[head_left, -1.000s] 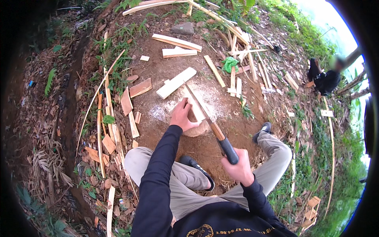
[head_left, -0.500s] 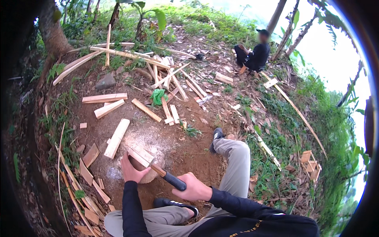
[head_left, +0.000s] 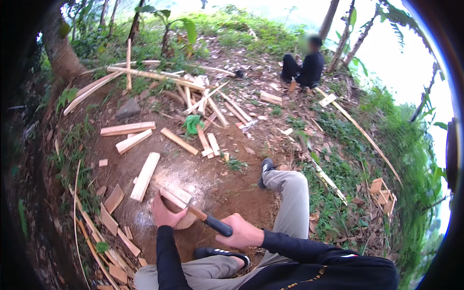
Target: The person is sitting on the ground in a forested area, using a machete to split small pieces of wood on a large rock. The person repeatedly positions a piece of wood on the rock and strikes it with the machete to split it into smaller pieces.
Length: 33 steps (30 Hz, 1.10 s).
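Note:
My left hand (head_left: 167,212) grips the near-left side of a short pale wood block (head_left: 177,193), fingers curled around it. The block rests over a round stump (head_left: 187,221) dusted with sawdust. In my right hand (head_left: 243,232), a black-handled tool (head_left: 216,224) with a brown neck meets the near-right end of the block. A thin dark line runs lengthwise along the block's top from the tool. The tool's working end is hidden or too small to make out.
A plank (head_left: 145,177) lies just beyond the block. Several boards lie in a pile (head_left: 200,94) farther off, with green plastic (head_left: 192,124) beside it. Offcuts (head_left: 112,212) line the left. A person (head_left: 309,65) sits at the far right; a small wooden frame (head_left: 383,195) stands nearer.
The view has shifted slightly. Both hands keep their grips, the tool stays against the block's end, and the block looks unmoved on the stump. The seated person's head has turned or shifted.

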Motion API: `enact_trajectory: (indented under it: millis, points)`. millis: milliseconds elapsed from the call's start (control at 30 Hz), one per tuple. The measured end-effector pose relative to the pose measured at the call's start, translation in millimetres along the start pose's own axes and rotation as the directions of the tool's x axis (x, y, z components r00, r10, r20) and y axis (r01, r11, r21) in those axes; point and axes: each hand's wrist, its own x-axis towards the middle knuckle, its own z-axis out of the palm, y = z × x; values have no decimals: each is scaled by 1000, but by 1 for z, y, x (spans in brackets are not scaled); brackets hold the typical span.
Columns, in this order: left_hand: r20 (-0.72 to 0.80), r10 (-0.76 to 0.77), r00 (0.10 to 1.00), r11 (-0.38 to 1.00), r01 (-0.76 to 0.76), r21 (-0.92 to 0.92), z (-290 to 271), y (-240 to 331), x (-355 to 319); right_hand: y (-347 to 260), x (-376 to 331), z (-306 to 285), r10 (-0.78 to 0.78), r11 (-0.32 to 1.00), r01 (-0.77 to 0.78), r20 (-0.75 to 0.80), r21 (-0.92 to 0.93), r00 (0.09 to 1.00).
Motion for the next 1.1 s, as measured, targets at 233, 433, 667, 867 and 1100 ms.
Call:
enact_trajectory:
  millis: [233, 433, 667, 867, 1100]
  points:
    - [-88, 28, 996, 996, -36, -85, 3, -3, 6, 7, -5, 18, 8, 1000, -7, -53, 17, 999]
    - [57, -44, 997, 998, 47, -39, -5, -11, -1, 5, -6, 33, -86, 995, 92, -138, 38, 987]
    - [44, -62, 997, 997, 64, -41, -1, -8, 0, -23, 3, 22, -6, 998, -1, -123, -60, 992]
    - [5, -16, 1000, 999, 16, -34, 2, -7, 3, -34, 7, 10, 10, 997, -20, -137, -77, 990]
    - [-13, -28, 1000, 999, 27, -27, 1, -12, 0, -39, -9, -7, -28, 983, 4, -133, -181, 991]
